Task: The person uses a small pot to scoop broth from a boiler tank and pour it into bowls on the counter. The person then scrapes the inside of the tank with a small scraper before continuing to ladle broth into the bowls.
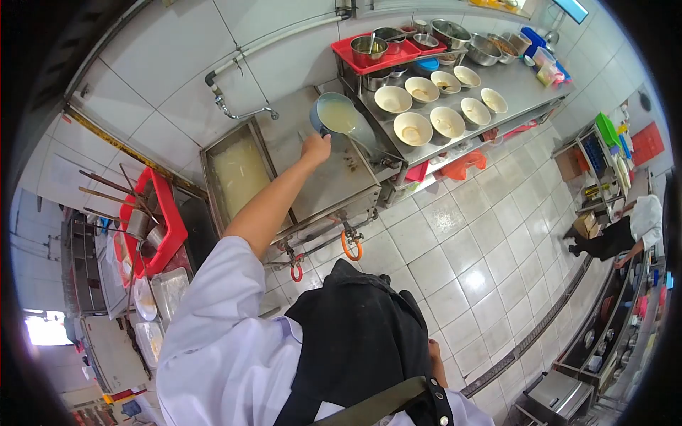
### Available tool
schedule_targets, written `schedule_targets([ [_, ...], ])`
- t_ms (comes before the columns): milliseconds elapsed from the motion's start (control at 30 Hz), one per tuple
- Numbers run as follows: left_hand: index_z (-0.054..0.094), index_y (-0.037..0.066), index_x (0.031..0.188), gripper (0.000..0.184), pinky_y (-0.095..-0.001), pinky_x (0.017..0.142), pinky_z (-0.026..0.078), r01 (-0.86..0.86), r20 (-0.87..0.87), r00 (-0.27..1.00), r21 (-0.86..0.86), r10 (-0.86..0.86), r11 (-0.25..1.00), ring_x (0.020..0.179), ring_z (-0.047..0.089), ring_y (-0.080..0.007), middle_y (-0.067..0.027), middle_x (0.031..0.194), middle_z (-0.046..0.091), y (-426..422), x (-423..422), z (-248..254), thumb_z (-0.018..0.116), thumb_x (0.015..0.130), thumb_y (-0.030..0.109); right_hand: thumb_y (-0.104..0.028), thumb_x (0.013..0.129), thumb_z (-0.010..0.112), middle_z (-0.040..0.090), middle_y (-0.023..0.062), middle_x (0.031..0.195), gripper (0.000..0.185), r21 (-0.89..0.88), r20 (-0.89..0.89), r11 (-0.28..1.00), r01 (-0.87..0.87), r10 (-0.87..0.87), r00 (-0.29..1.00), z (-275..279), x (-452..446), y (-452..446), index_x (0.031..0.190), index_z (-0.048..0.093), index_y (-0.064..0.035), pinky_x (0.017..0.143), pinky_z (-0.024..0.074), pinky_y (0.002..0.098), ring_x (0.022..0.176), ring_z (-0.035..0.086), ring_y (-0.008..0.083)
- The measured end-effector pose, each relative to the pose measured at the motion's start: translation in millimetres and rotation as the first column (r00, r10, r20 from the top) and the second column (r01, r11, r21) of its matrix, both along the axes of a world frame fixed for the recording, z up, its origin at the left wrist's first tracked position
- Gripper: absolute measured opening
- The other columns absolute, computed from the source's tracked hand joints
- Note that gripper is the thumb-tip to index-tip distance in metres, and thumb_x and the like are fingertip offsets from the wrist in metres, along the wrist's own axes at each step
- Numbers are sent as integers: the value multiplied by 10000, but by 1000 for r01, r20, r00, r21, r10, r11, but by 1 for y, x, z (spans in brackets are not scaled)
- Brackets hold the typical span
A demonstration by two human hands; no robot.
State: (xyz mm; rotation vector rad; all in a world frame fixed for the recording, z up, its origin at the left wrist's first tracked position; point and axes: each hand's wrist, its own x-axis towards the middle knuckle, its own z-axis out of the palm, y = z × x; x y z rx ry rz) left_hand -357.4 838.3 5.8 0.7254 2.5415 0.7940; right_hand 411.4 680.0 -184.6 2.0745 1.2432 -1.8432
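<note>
My left hand [316, 150] is closed around the dark handle of a saucepan [317, 111]. Cloudy pale liquid fills the saucepan, which is over the steel counter beside a row of bowls. Several cream bowls [393, 99] stand on the steel table to the right, some with a little brownish content at the bottom. My right hand [436, 366] hangs low beside the black apron, mostly hidden, and its fingers cannot be made out.
Left of the saucepan is a vat of cloudy liquid [240, 174] below a wall tap [266, 113]. A red tray [362, 64] with metal pots is at the back. A red bin [170, 227] holds long-handled tools. Another person [625, 231] stands far right.
</note>
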Motion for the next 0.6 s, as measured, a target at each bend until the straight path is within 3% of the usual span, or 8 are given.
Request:
schedule_targets([
  [67, 688, -66, 1116, 519, -534, 942, 507, -33, -135, 991, -58, 24, 998, 1096, 647, -468, -307, 1156, 674, -2, 19, 27, 536, 1001, 417, -233, 990, 572, 711, 141, 935, 317, -11, -4, 1000, 1, -1, 1000, 1, 0, 2, 1192, 601, 9, 486, 489, 322, 588, 649, 200],
  [267, 676, -64, 1119, 509, -523, 908, 528, -11, -209, 978, -134, -17, 991, 1066, 665, -456, -295, 1141, 684, 3, 15, 30, 541, 1005, 414, -235, 993, 569, 710, 126, 932, 300, 8, 13, 1000, 11, -11, 1000, -2, -4, 15, 1203, 597, -22, 519, 500, 316, 622, 665, 201],
  [500, 677, -52, 1058, 416, -542, 878, 529, 38, -328, 942, -99, -69, 994, 1014, 670, -454, -270, 1048, 698, 6, 13, 14, 543, 1016, 340, -252, 1003, 573, 725, 117, 960, 296, -17, -26, 1000, 18, -19, 999, -22, -2, 37, 1217, 589, -47, 554, 511, 325, 696, 715, 223],
  [600, 645, -48, 1037, 357, -549, 858, 529, 99, -456, 885, -7, -92, 995, 992, 668, -460, -267, 997, 692, 4, 17, 10, 539, 1023, 292, -261, 1008, 569, 733, 127, 989, 303, -27, -35, 1000, 10, -11, 999, -35, -3, 46, 1221, 588, -45, 554, 510, 326, 705, 721, 224],
])
